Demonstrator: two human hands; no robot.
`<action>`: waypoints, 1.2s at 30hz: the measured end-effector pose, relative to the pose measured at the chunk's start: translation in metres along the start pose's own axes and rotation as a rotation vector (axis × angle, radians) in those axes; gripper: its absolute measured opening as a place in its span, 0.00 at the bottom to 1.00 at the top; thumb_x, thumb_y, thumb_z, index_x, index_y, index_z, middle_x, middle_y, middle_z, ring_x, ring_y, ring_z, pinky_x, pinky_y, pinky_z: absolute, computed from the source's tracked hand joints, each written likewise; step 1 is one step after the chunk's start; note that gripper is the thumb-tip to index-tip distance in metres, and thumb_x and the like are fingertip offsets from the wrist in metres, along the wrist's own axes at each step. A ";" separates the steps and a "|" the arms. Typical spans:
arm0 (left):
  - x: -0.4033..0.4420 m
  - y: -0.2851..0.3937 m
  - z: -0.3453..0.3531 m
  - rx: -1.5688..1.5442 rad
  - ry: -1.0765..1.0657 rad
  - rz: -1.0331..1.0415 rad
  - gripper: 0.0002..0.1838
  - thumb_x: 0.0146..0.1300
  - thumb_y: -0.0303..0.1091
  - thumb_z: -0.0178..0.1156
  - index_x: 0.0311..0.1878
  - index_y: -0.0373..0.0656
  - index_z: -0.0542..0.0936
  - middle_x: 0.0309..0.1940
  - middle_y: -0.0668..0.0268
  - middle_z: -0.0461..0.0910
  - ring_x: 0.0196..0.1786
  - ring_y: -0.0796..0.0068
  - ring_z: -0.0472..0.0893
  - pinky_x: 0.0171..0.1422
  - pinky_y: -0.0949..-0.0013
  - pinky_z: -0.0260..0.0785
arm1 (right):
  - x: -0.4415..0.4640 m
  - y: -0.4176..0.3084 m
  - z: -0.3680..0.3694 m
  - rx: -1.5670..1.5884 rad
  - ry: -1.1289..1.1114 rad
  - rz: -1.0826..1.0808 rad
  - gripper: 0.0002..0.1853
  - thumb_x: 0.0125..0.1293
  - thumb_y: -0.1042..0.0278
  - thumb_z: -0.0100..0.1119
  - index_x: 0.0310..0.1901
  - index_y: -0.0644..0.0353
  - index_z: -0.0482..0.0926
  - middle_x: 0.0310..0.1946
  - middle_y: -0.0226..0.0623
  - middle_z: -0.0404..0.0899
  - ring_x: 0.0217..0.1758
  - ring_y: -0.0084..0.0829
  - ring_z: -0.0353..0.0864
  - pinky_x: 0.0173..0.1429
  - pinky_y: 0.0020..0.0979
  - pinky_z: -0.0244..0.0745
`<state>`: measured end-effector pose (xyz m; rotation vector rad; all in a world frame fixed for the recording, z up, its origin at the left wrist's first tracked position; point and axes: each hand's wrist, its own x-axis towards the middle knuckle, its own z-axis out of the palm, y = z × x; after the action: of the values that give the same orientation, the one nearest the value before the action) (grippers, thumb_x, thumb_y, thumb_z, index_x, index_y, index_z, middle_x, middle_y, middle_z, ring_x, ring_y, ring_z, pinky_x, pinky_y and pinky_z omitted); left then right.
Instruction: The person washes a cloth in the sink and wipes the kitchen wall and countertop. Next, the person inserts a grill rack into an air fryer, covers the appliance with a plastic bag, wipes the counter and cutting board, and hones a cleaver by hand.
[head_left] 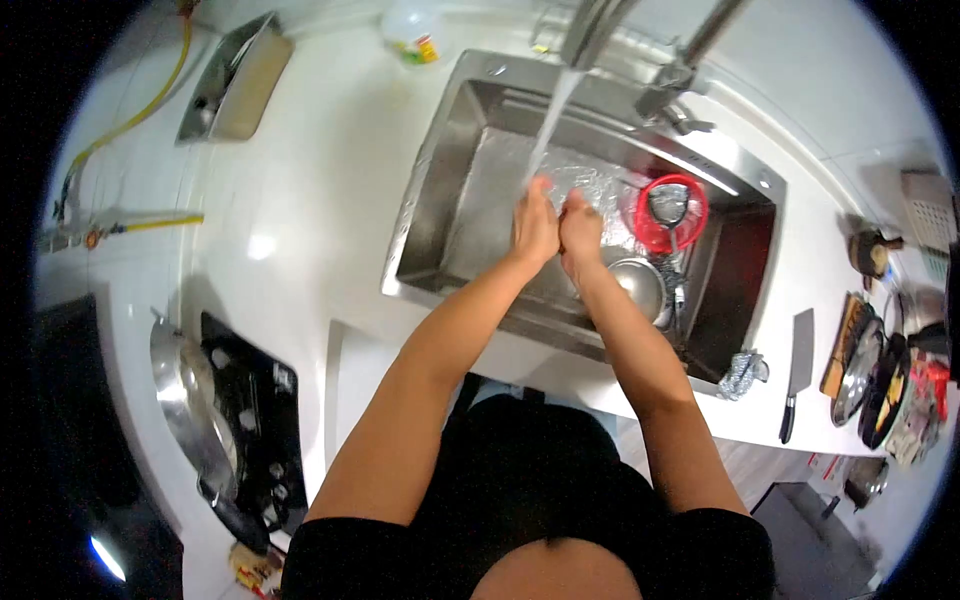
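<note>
Water runs from the faucet [590, 35] into the steel sink [420, 200]. Under the stream is my left hand [537, 222], its fingers bent and smeared by motion. Close beside it on the right, my right hand [580, 228] is blurred too, and I cannot make out anything in either hand. To the right in the sink stands a red basket [654, 236] with a strainer [668, 204] in it. A metal bowl [640, 285] lies below the basket, partly behind my right forearm.
A cleaver [801, 350] and a crumpled cloth [741, 374] lie right of the sink, with pans and lids [858, 375] beyond. At the left are a wok [190, 400] on the stove [255, 430], a metal tray [243, 90] and a clear bottle [412, 30].
</note>
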<state>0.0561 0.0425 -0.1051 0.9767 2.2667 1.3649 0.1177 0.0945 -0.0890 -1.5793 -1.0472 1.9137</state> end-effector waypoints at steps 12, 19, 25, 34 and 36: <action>-0.043 0.021 -0.009 0.043 -0.431 -0.142 0.18 0.55 0.21 0.55 0.51 0.39 0.73 0.53 0.55 0.72 0.56 0.57 0.74 0.57 0.62 0.68 | 0.066 -0.137 -0.073 -0.467 0.359 -0.706 0.44 0.50 0.68 0.61 0.66 0.78 0.51 0.52 0.66 0.72 0.55 0.56 0.74 0.60 0.38 0.67; -0.002 0.035 0.026 -0.897 -0.686 -0.604 0.30 0.65 0.61 0.49 0.62 0.49 0.68 0.61 0.55 0.69 0.58 0.55 0.74 0.56 0.53 0.72 | 0.034 -0.127 -0.100 0.007 -0.266 -0.670 0.30 0.59 0.75 0.55 0.64 0.70 0.62 0.36 0.38 0.81 0.28 0.22 0.76 0.36 0.24 0.74; -0.017 0.065 0.033 -1.534 -1.513 -0.542 0.54 0.52 0.79 0.45 0.71 0.46 0.54 0.69 0.43 0.54 0.64 0.32 0.63 0.44 0.37 0.75 | -0.017 -0.111 -0.122 0.315 -0.960 -0.002 0.20 0.70 0.56 0.52 0.49 0.69 0.76 0.16 0.25 0.69 0.22 0.19 0.69 0.30 0.25 0.70; -0.026 0.117 0.027 -0.989 -1.193 -0.671 0.21 0.54 0.39 0.67 0.49 0.50 0.70 0.30 0.70 0.72 0.30 0.81 0.72 0.20 0.81 0.57 | -0.028 -0.129 -0.135 0.078 -0.846 -0.223 0.18 0.71 0.55 0.49 0.34 0.62 0.77 0.15 0.26 0.67 0.19 0.18 0.66 0.24 0.24 0.64; -0.026 0.135 0.035 -0.593 -0.925 -0.663 0.20 0.55 0.37 0.67 0.48 0.50 0.70 0.30 0.71 0.72 0.30 0.82 0.73 0.20 0.80 0.59 | -0.012 -0.121 -0.132 0.000 -0.708 -0.383 0.15 0.70 0.59 0.48 0.34 0.62 0.76 0.16 0.32 0.70 0.19 0.26 0.70 0.24 0.29 0.66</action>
<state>0.1474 0.0886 -0.0072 0.4222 1.1976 0.8980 0.2322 0.1960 0.0053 -0.6047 -1.4841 2.2126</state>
